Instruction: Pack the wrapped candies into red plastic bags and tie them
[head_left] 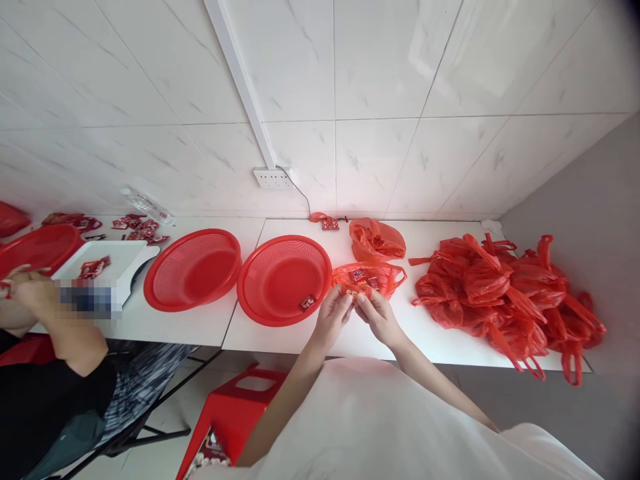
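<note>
My left hand (334, 315) and my right hand (377, 317) meet in front of me, fingertips closed on a small red-and-gold packet (356, 292). My fingers hide part of it. Just beyond them lies an open red plastic bag (394, 275) with several small wrapped packets (361, 274) inside. Left of my hands stands a red perforated basket (285, 280), holding one dark red packet (307, 303). Behind the open bag sits another crumpled red bag (376, 239).
A heap of knotted red bags (500, 287) covers the table's right end. A second red basket (195, 270) stands farther left. At the far left a co-worker's arm (75, 320) reaches beside a white tray (117, 253). A red stool (230, 407) stands below the table.
</note>
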A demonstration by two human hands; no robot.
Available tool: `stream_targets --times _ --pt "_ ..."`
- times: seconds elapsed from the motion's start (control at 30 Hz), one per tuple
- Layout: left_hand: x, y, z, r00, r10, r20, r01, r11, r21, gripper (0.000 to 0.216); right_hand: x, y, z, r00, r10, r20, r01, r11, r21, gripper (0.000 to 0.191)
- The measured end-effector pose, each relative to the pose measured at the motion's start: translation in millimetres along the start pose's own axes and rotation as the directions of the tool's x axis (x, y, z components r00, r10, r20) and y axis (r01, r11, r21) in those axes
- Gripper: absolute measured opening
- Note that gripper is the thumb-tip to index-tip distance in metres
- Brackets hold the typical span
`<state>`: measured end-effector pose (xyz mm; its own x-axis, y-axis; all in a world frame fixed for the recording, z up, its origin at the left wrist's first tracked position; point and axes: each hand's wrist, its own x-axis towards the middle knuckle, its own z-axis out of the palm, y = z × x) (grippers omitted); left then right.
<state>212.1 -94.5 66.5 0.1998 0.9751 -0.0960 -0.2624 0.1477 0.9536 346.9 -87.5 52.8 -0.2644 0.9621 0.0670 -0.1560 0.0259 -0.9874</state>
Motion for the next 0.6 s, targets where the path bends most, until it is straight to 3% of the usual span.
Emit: stream_targets --times 0.13,0.23,0.37,0.5,0.6 --pt "0 5 -13 0.997 0.037 0.07 -0.051 0.977 0.207 0.038 3 -7 -7 0.999 0.033 0.015 -0.033 0.999 0.008 0.029" --pt "0 3 -19 0.991 0.049 0.122 -0.086 0.944 0.319 0.038 4 -13 -14 0.994 0.049 0.096 -0.047 0.999 -0.023 0.034" --pt "0 -7 -16 0.991 -0.008 0.133 -0.013 0.988 0.153 0.039 3 -14 -18 0.97 0.083 0.229 -0.059 0.993 -0.107 0.039" --pt "-1 -12 -2 1.0 0.01 -0.003 -0.01 0.999 0.04 0.041 2 -11 -11 0.992 -0.011 0.127 0.028 0.991 -0.134 0.041" --pt "-4 -8 8 0.996 -0.045 -0.08 0.043 0.999 -0.021 0.041 0 -10 -5 0.996 -0.054 0.067 0.062 0.99 -0.124 0.04"
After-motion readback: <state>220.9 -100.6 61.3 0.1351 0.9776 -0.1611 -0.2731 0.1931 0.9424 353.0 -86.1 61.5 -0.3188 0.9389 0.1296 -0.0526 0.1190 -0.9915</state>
